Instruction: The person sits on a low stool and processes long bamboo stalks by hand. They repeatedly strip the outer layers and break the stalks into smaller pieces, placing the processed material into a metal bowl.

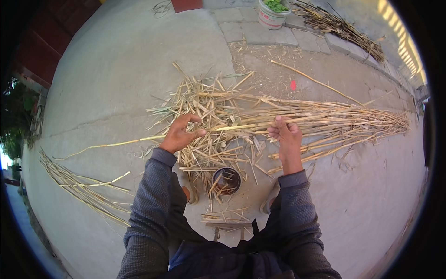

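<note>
Fingers (280,122) seemingly around dry reed stalk (241,124)

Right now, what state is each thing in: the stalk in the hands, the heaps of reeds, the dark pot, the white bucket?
left hand: fingers closed on the long reed stalk, held level
right hand: fingers closed on the same stalk
reed bundle: lying flat on the ground, untied
husk scraps: scattered loose
stripped reeds: laid in a row at left
dark pot: upright, open, scraps across it
white bucket: upright, greens inside
</note>
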`<state>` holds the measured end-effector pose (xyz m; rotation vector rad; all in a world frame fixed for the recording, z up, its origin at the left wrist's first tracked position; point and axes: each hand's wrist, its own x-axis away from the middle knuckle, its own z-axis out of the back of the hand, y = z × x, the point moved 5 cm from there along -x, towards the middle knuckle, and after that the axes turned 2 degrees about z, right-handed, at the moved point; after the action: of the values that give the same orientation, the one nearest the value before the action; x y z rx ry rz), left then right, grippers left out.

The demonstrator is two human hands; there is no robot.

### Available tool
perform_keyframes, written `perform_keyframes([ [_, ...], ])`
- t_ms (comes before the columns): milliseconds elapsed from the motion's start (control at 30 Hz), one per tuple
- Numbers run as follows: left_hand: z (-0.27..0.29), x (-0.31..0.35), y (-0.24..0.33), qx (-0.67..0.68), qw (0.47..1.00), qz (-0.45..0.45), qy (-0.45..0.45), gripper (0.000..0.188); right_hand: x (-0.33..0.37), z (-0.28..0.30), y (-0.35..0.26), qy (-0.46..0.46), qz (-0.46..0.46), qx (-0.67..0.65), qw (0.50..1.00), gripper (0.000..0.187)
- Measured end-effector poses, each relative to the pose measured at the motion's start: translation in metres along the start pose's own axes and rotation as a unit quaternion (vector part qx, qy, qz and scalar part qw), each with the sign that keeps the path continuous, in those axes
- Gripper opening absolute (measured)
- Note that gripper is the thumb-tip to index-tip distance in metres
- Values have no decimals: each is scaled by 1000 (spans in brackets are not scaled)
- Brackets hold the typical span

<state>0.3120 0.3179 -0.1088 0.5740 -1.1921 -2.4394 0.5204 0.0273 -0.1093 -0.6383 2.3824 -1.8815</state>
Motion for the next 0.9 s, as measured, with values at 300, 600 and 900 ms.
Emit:
perform_keyframes([
  [300,-1,-3,-21,199,962,177,-53,15,1,0,1,-7,-9,-24,1000,30],
  [600,-12,4,5,95,988,75,-96,18,2,1,1,-23,-16,-6,1000,38],
  [900,17,-8,-3,-183,975,72,101,27,-1,3,5,-43,-28,-14,999,38],
])
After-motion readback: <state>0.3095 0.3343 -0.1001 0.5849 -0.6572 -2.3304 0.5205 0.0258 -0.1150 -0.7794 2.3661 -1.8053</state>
